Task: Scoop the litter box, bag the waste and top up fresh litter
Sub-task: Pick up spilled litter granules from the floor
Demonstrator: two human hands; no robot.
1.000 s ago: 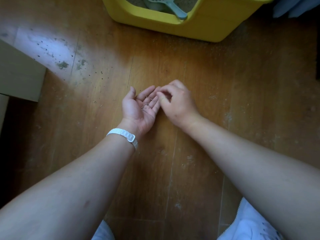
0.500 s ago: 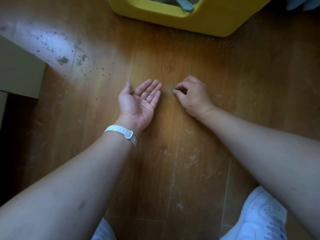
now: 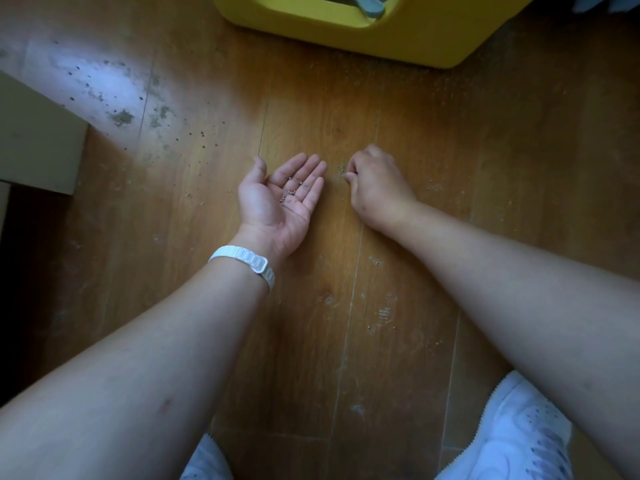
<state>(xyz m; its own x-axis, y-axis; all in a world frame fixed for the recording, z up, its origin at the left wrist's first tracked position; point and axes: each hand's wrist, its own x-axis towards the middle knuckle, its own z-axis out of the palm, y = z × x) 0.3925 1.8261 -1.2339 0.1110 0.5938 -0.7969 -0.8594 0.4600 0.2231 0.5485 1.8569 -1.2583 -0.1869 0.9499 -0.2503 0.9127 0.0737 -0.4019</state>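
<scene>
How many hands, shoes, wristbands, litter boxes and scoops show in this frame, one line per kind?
Hands: 2, left hand palm up carrying litter grains, right hand pinching more
Shoes: 2, right shoe, left shoe, both white
Wristbands: 1, white wristband
Litter boxes: 1, yellow litter box
Scoops: 1, scoop, only its handle showing
Total: 7

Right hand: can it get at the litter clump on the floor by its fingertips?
Probably yes: the right hand sits beside the litter clump on the floor, nothing between them.
</scene>
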